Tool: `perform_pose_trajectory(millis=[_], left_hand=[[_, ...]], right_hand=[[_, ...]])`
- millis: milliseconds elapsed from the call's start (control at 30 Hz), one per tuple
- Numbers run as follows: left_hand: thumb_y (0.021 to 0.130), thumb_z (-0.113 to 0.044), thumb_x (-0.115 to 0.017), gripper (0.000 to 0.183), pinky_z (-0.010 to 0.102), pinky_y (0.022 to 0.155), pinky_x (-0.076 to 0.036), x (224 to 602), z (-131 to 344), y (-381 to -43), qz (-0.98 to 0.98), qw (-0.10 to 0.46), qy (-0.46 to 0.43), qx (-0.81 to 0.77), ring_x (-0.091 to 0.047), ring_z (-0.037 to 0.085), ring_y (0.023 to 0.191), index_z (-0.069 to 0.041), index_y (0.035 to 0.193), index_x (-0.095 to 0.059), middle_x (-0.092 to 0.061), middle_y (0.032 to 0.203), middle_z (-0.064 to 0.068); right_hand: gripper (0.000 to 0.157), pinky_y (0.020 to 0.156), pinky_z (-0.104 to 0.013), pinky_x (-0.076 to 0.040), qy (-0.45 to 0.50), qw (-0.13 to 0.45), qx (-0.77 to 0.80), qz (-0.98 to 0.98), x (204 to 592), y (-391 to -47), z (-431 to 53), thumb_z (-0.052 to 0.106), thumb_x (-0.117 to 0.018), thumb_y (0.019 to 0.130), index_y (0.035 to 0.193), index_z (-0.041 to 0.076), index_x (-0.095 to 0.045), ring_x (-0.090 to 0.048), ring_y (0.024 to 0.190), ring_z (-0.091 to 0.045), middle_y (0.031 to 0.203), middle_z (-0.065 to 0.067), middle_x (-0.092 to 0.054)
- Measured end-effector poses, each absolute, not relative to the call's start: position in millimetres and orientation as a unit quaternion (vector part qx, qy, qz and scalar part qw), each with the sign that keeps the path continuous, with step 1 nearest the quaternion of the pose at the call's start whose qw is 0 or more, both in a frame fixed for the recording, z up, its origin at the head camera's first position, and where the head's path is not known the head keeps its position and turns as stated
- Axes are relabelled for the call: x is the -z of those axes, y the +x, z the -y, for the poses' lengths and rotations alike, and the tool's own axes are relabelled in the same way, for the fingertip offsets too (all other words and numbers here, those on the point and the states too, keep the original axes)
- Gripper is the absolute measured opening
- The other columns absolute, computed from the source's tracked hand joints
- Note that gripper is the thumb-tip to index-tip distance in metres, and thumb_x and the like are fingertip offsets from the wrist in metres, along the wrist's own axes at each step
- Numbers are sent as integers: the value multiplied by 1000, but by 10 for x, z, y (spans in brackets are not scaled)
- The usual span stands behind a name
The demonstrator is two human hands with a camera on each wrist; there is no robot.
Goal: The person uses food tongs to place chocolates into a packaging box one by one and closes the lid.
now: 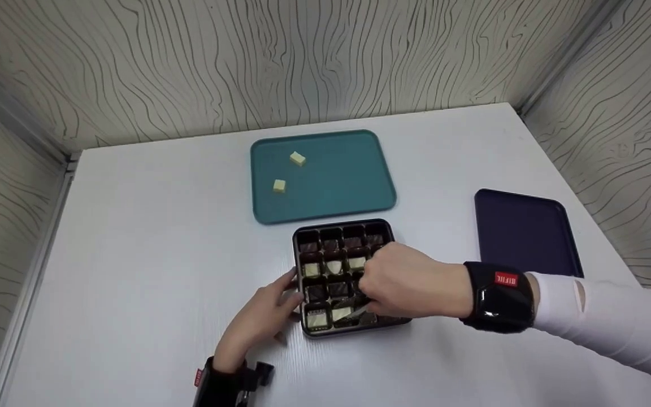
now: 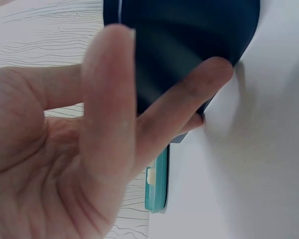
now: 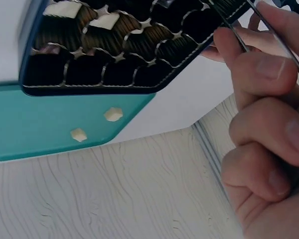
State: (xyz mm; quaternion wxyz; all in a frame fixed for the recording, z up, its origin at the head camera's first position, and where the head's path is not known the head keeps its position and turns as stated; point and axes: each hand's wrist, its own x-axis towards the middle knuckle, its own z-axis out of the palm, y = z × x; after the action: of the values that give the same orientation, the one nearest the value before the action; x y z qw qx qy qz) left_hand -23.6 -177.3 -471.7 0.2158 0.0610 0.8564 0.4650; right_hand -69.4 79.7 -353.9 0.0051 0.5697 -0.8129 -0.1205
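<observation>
A black box (image 1: 301, 265) with a grid of compartments holds rows of dark and cream-white chocolate pieces. At its left side my left hand (image 1: 260, 314) touches the outer wall; in the left wrist view the fingers lie nearly straight against that dark wall (image 2: 184, 40). My right hand (image 1: 410, 282) is above the box's right part, fingers curled round metal tweezers (image 3: 276, 39). The tweezer tips reach down over the front row, near a white piece (image 1: 341, 312) in the second compartment from the left. Whether they grip it cannot be made out. My right hand hides several compartments.
Behind the box lies a teal tray (image 1: 337, 175) carrying two cream-white blocks, one farther back (image 1: 297, 158) and one nearer (image 1: 279, 186). A dark blue tray (image 1: 523, 232) lies at the right, partly behind the right forearm. Patterned wall panels (image 1: 303, 62) border the white table (image 1: 161, 226).
</observation>
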Motion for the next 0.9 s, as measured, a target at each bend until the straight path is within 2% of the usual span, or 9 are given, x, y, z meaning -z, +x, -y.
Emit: perform_pose_trajectory(millis=[100,233,333,433,567,767,900], left_hand=[[109,-24,-56,62,58,112,-49,4720,1775,-232,-856,216,62,-465,-73,33,113,4,160,-37,-60,150,27],[109,-25,-55,62,57,112,-49,4721,1777,-230,-853,218,63,-469,-75,29,75,3,162,-36,-60,151,26],[110,-25,-55,62,56,112,-50,4722,1778,-227,-850,221,61,-474,-64,21,51,2,162,-35,-59,152,26],[110,-25,-55,62,55,111,-51,4719,1777,-225,-850,221,60,-475,-62,15,48,1,162,-34,-59,152,25],[110,-25,-55,63,53,109,-53,4720,1769,-226,-849,221,62,-476,-62,15,46,1,163,-34,-59,151,25],[110,-24,-54,62,50,105,-56,4721,1770,-227,-849,223,62,-476,-66,18,49,0,163,-34,-59,152,25],[110,-24,-54,62,44,97,-59,4725,1771,-224,-846,226,59,-480,-70,21,54,0,163,-34,-59,152,25]], right_hand=[[64,42,-22,-26,578,14,136,805,3536,-682,-733,43,-85,83,53,22,-33,-23,48,-4,51,12,-31],[63,42,-22,-25,578,8,150,802,3556,-679,-671,45,-86,82,53,22,-34,-25,46,-4,50,11,-33],[59,42,-22,-28,577,-4,159,801,3583,-682,-619,45,-85,83,53,21,-40,-30,45,-4,49,11,-38],[49,42,-23,-35,578,-13,165,799,3605,-688,-566,42,-85,82,54,21,-50,-37,45,-4,51,11,-49],[39,43,-23,-37,574,-23,172,800,3618,-688,-529,39,-84,81,57,21,-59,-40,46,-5,55,10,-58],[42,43,-22,-39,572,-16,184,799,3625,-681,-531,45,-84,83,58,21,-61,-43,46,-5,55,10,-60],[48,41,-22,-37,573,-4,175,801,3625,-681,-566,51,-84,83,56,22,-57,-41,45,-4,53,11,-57]])
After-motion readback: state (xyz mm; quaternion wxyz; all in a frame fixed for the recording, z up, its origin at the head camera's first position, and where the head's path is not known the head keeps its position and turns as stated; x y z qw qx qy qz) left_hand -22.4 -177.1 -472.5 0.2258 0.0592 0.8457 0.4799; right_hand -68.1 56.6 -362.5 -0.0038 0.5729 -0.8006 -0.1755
